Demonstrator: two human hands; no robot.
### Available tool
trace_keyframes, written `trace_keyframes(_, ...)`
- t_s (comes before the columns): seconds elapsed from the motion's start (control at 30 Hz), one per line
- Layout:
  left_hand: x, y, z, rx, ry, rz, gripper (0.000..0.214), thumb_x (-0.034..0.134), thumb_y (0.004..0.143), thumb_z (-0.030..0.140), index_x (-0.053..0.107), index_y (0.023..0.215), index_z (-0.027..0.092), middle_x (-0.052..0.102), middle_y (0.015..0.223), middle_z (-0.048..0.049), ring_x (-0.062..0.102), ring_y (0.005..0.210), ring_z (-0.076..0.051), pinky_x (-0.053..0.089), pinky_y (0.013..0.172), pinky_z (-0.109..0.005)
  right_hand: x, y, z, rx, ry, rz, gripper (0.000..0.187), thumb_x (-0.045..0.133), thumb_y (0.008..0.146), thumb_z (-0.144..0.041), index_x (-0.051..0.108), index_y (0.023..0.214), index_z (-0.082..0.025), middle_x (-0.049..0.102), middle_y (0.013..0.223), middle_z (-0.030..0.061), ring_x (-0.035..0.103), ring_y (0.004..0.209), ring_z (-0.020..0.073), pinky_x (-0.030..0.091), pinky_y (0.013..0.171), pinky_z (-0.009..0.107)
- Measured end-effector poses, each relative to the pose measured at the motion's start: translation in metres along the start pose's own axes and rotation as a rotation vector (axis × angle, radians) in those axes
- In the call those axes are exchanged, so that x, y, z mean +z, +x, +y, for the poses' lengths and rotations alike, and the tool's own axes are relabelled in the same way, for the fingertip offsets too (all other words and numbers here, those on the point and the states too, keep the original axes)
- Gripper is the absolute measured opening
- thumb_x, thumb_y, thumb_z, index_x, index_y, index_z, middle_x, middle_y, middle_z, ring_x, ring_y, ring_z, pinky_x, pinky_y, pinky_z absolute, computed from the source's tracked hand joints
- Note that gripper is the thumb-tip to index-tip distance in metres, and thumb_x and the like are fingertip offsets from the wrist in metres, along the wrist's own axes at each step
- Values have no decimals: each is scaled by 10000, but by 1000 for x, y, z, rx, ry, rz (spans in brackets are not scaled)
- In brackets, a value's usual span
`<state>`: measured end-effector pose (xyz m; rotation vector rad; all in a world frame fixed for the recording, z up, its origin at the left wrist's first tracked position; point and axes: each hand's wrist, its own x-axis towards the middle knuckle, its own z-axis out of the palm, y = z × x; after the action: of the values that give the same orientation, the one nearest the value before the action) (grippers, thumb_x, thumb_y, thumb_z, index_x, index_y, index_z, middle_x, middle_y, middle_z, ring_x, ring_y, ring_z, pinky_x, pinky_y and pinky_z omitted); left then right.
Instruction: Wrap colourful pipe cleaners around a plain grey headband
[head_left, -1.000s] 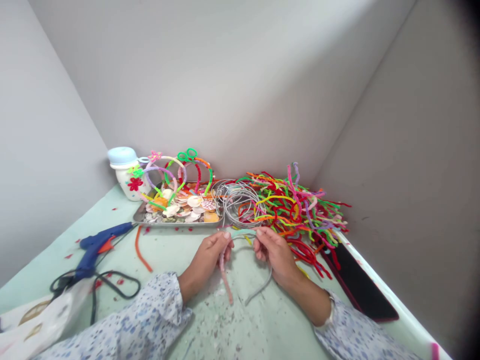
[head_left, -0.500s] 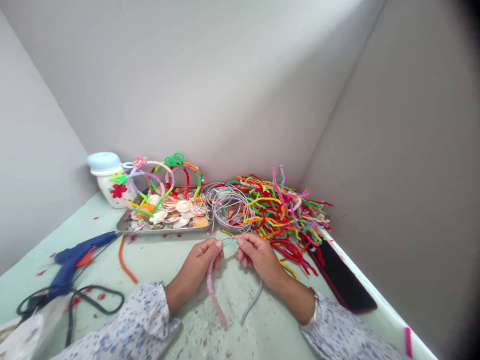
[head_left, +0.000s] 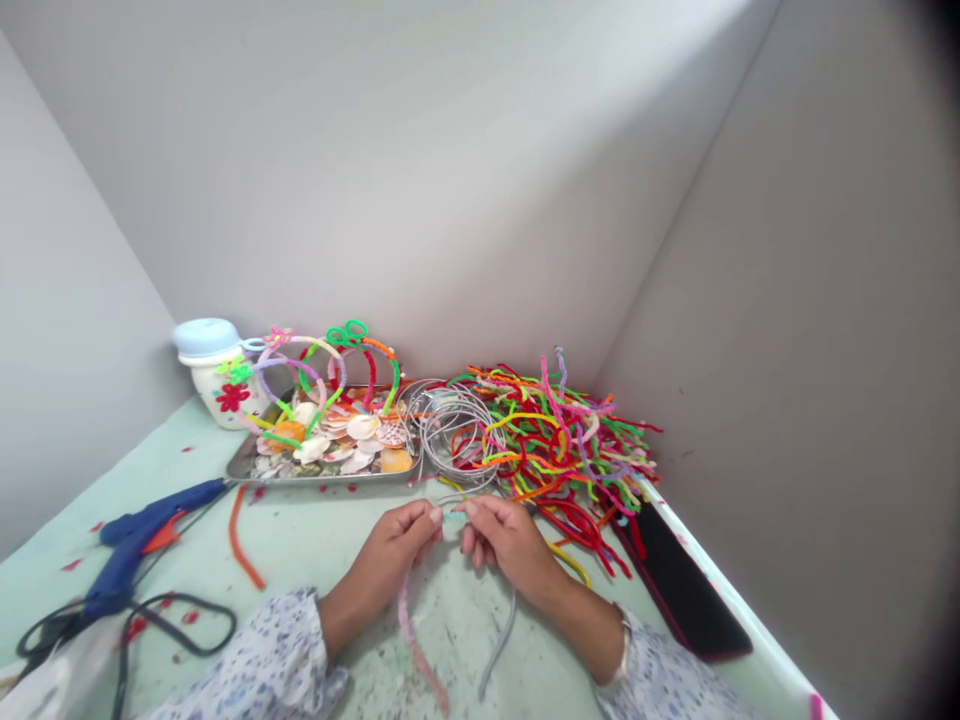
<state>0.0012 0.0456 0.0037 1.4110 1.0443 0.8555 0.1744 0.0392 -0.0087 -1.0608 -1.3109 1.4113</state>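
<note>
Head view: with hands (head_left: 382, 550) slightly apart, pinching the curved band (head_left: 406, 618) at lower centre; probably light, springy, fuzzy, best held either side of the pale-green strip (head_left: 454, 518); with pipe cleaners (head_left: 551, 430) heaped right of centre.

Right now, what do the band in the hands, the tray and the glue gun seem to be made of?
Band: pink part probably chenille, judging by its soft, matte, fuzzy look; the smoother grey end could be metal or plastic.
Tray: probably metal, from its silvery, shiny rim.
Glue gun: likely hard plastic, smooth and evenly blue.
</note>
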Motion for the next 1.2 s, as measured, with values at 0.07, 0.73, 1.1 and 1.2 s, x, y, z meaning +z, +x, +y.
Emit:
trace_keyframes(0.07,0,-1,2,-11,-1,-2,380,487,847,470,533,640,155,380,509,40,326,490,-99,233,486,-226,-1,0,-1,17,28,1,311,514,859,-422,647,897,-144,610,575,-15,494,406,67,299,402,179)
trace_keyframes(0.73,1,-1,4,-11,82,74,387,513,815,495,447,614,170,396,509,46,337,502,-100,248,499,-225,-1,-3,-1,14,-32,101,245,534,838,-380,596,858,-143,557,514,-46,464,403,69,330,415,185)
trace_keyframes(1.1,3,1,-2,35,116,102,386,522,815,465,388,590,181,350,526,59,307,513,-93,249,503,-215,2,-7,1,-19,-4,142,233,519,853,-375,580,852,-150,530,508,-59,451,397,66,347,414,181)
trace_keyframes(1.2,3,0,-1,31,105,107,403,514,818,472,358,580,186,315,528,62,279,508,-90,233,495,-216,2,-7,2,-18,7,139,237,514,856,-383,572,855,-153,522,504,-61,443,392,64,338,407,178)
